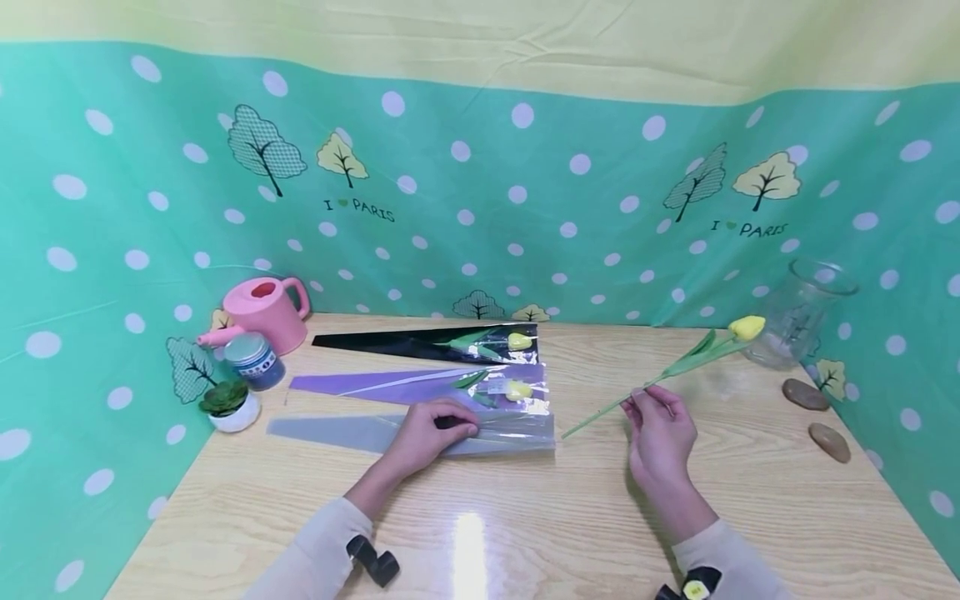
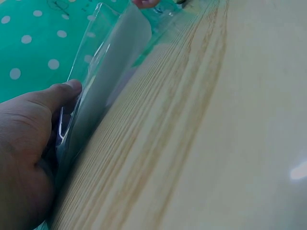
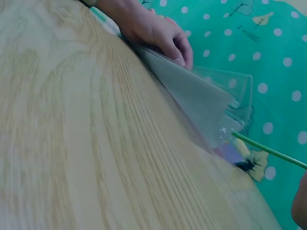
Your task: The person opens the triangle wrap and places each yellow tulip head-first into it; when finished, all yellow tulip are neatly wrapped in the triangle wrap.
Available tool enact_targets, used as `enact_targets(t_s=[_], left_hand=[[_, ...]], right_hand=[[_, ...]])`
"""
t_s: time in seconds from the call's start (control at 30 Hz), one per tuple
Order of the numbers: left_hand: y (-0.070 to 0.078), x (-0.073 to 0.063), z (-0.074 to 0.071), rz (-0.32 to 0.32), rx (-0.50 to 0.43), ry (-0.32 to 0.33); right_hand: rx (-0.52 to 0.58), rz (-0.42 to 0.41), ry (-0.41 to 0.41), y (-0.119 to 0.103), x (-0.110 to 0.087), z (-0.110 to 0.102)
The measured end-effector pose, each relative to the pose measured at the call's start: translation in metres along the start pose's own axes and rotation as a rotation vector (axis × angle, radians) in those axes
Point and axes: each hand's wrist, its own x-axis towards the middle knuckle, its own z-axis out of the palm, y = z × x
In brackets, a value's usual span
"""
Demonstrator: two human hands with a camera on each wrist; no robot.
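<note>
My left hand (image 1: pixel 427 433) pinches the clear top film of a grey-backed flower sleeve (image 1: pixel 330 428), with thumb and fingertips at its edge. The left wrist view shows the sleeve (image 2: pixel 112 52) spread at its wide mouth, the clear film standing apart from the grey sheet. To the right, my right hand (image 1: pixel 663 437) pinches the green stem of a yellow tulip (image 1: pixel 747 327) between thumb and fingers. The bloom points up and right, while the stem's lower end slants toward the sleeve's mouth. In the right wrist view that stem (image 3: pixel 268 151) overlaps the mouth's corner.
Behind lie a purple sleeve (image 1: pixel 330 383) and a black sleeve (image 1: pixel 375 342), each with a yellow tulip inside. At left stand a pink watering can (image 1: pixel 266 317), a blue jar (image 1: pixel 255 362) and a potted succulent (image 1: pixel 234 412). A glass vase (image 1: pixel 795 317) and two brown stones (image 1: pixel 828 442) are at right.
</note>
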Motion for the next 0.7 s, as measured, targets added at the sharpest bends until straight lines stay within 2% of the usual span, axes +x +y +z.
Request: enact_targets(t_s=[0.13, 0.4, 0.7], left_hand=[[0.0, 0.0, 0.0, -0.011, 0.001, -0.004], [-0.001, 0.0, 0.001, -0.024, 0.002, -0.009], [0.0, 0.0, 0.0, -0.029, 0.01, -0.007]], right_hand=[[-0.006, 0.002, 0.0, 0.011, -0.005, 0.006], [-0.079, 0.103, -0.017, 0.032, -0.022, 0.009], [-0.123, 0.205, -0.049, 0.045, -0.041, 0.018]])
